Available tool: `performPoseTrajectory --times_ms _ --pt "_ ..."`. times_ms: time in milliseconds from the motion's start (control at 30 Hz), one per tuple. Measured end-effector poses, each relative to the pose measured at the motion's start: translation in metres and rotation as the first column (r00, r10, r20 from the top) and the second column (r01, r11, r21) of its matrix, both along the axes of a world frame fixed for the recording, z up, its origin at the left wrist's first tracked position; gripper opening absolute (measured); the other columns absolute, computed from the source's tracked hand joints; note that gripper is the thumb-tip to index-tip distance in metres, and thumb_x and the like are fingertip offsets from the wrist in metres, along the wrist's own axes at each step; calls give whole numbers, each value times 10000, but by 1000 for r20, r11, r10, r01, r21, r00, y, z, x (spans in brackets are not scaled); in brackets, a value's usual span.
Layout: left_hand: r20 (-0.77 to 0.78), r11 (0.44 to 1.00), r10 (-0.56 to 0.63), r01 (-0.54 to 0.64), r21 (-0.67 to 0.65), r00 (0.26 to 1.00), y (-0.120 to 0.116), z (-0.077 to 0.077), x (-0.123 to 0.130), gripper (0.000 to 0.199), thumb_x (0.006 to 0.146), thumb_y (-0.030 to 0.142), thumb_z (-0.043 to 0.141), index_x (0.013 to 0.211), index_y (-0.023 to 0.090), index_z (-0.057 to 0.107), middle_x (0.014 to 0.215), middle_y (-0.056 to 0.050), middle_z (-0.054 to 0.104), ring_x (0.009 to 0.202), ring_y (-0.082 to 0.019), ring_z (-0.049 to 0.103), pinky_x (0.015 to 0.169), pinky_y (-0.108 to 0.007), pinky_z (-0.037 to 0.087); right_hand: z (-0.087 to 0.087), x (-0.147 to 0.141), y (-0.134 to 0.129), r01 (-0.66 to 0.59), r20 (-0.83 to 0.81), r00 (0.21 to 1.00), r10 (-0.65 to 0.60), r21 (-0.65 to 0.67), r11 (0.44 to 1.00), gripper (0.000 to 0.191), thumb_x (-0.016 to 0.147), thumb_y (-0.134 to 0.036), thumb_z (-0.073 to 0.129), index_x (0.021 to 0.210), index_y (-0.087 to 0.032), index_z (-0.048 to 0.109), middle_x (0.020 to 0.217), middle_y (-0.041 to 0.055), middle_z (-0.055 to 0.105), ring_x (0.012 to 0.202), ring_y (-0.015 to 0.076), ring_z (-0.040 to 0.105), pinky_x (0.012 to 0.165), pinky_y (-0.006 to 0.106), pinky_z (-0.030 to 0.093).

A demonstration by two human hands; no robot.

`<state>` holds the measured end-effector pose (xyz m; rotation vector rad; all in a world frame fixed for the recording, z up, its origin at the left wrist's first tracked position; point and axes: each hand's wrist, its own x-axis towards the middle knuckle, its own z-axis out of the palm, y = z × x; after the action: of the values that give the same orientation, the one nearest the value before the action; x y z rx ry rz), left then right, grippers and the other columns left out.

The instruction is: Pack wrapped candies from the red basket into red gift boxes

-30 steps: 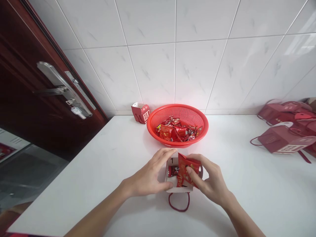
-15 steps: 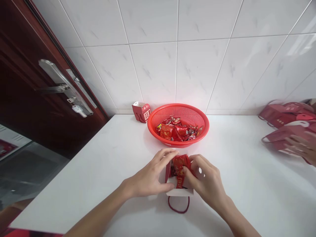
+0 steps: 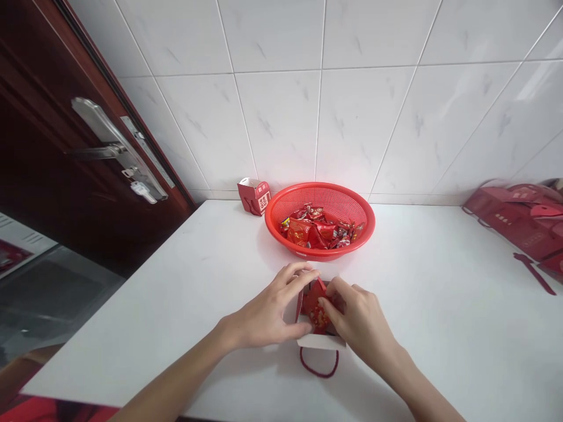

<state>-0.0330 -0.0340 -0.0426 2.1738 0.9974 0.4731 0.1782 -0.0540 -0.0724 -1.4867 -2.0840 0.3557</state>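
A small red-and-white paper box (image 3: 323, 341) stands on the table in front of me, its top open and its dark red cord handle (image 3: 319, 374) lying toward me. My left hand (image 3: 272, 313) grips the box's left side, thumb at the near edge and fingers at the far edge. Inside the box mouth, my right hand (image 3: 360, 316) pinches a shiny red snack packet (image 3: 314, 300) between thumb and fingers. What lies beneath the packet is mostly hidden. Just beyond the box sits a red plastic basket (image 3: 273, 233) holding several red-wrapped sweets (image 3: 303, 231).
Behind the basket's left side, another small red box (image 3: 255, 196) stands by the tiled wall. Several red boxes (image 3: 510, 217) and a dark red ribbon strip (image 3: 534, 274) lie at the right. A dark door with a metal handle (image 3: 99, 151) is at the left.
My right hand has pushed the red packet lower and turned it inside the box. My left hand stays on the box. Another person's hand at the right has left the view, along with one red box.
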Motion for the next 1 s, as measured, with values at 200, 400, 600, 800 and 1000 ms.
performPoseTrajectory --times_ms 200,400,600,800,1000 --pt "16 1000 3 -3 8 1000 -1 -2 -1 819 808 188 728 1534 343 381 1535 -90 390 1422 -303 444 1176 -477 434 0 -1 7 -63 230 971 72 -47 997 271 820 -14 538 618 -193 524 649 22 706 542 150 592 630 290 326" --pt "10 1000 1 -1 1 1000 -1 -4 -1 806 817 192 720 1538 316 382 1542 -101 376 1436 -295 432 1184 -459 429 -7 1 11 -84 177 980 87 -24 996 247 794 35 493 729 -188 575 674 22 709 556 158 580 652 292 340" --pt "19 1000 9 -9 0 1000 0 -7 -1 808 817 187 718 1542 311 383 1551 -103 380 1441 -291 436 1186 -450 429 -5 7 13 -167 -21 986 167 -4 986 265 864 -6 488 827 -214 648 753 10 724 613 167 577 691 290 382" --pt "35 1000 -16 16 9 999 0 -6 0 818 799 162 730 1532 309 397 1543 -101 392 1431 -287 444 1182 -437 435 -1 5 13 -238 47 970 240 -44 970 326 892 3 436 763 -198 657 737 32 728 621 169 604 700 322 359" --pt "26 1000 -18 18 5 1000 0 -6 -1 804 828 176 710 1543 318 371 1558 -94 372 1443 -279 430 1189 -437 424 -5 6 15 -252 -84 964 254 31 967 318 890 -12 478 966 -213 713 996 61 779 854 215 688 764 344 431"
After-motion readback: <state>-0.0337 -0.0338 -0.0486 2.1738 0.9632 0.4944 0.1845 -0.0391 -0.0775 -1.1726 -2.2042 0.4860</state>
